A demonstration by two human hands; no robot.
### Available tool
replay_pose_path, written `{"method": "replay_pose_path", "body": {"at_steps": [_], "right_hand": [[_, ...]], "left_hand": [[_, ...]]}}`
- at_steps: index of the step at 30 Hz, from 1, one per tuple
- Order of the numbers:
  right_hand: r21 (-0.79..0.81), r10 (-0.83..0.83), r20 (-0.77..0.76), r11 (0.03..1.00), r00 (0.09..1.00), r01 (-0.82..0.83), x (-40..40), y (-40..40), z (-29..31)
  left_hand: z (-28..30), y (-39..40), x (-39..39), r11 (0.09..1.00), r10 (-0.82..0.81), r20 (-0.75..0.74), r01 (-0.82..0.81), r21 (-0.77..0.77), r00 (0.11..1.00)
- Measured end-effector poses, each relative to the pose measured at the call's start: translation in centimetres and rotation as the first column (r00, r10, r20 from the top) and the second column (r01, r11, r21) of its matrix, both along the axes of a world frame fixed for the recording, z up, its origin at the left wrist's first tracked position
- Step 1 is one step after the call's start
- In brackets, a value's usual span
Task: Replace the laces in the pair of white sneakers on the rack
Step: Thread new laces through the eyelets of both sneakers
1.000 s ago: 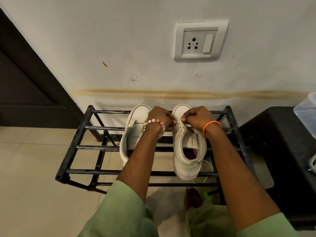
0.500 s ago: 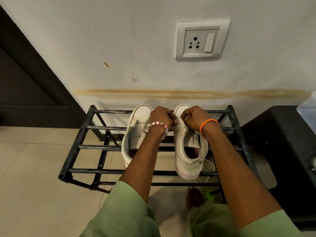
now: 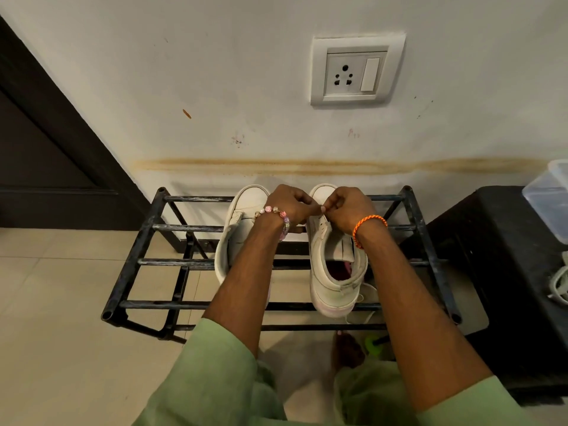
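Two white high-top sneakers stand side by side on a black metal rack point(image 3: 135, 262), toes to the wall. The left sneaker point(image 3: 242, 222) is partly hidden by my left forearm. The right sneaker point(image 3: 335, 272) shows its open collar and a pink lining. Over the right sneaker's front eyelets my left hand point(image 3: 289, 204) and my right hand point(image 3: 347, 207) meet, fingers curled, pinching a thin white lace between fingertips. The lace itself is barely visible there. A loose white lace point(image 3: 365, 299) hangs beside the right sneaker's heel.
A wall with a socket plate point(image 3: 356, 72) rises right behind the rack. A dark door point(image 3: 46, 155) is at the left. On the right stands a black stool point(image 3: 498, 272) with a clear plastic box point(image 3: 550, 198) and a white cable point(image 3: 561, 284). Beige floor tiles point(image 3: 55, 348) lie below.
Both hands stay at the right sneaker's front eyelets; the fingertips have drawn closer together. The view has shifted slightly.
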State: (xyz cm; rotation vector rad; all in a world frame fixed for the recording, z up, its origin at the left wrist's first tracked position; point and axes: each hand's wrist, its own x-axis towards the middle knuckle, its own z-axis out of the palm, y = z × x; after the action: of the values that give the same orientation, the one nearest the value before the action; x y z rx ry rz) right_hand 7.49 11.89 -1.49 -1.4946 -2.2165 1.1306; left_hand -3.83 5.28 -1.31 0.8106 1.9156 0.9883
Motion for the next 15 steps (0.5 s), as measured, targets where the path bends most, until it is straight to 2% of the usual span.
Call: {"method": "replay_pose_path", "body": {"at_steps": [4, 7, 10, 13, 15], "right_hand": [[-0.031, -0.034, -0.051, 0.999, 0.998, 0.033, 0.5, 0.0, 0.1], [-0.152, -0.085, -0.161, 0.987, 0.983, 0.061, 1.6, 0.3, 0.9], [-0.186, -0.078, -0.143, 0.981, 0.987, 0.050, 2.9, 0.5, 2.5], [-0.170, 0.050, 0.097, 0.985, 0.994, -0.033, 3.9, -0.1, 2.8], [-0.198, 0.063, 0.203, 0.980, 0.977, -0.022, 4.1, -0.7, 2.3]], "left_hand": [[-0.4, 0.2, 0.5, 0.998, 0.033, -0.204, -0.021, 0.059, 0.978], [-0.6, 0.2, 0.6, 0.993, 0.086, -0.198, -0.069, 0.091, 0.976], [0.5, 0.4, 0.2, 0.971, 0.181, -0.068, -0.168, 0.172, 0.981], [3.0, 0.7, -0.3, 0.898, 0.254, 0.218, -0.314, 0.308, 0.942], [5.5, 0.4, -0.3, 0.838, 0.261, 0.367, -0.398, 0.373, 0.893]]}}
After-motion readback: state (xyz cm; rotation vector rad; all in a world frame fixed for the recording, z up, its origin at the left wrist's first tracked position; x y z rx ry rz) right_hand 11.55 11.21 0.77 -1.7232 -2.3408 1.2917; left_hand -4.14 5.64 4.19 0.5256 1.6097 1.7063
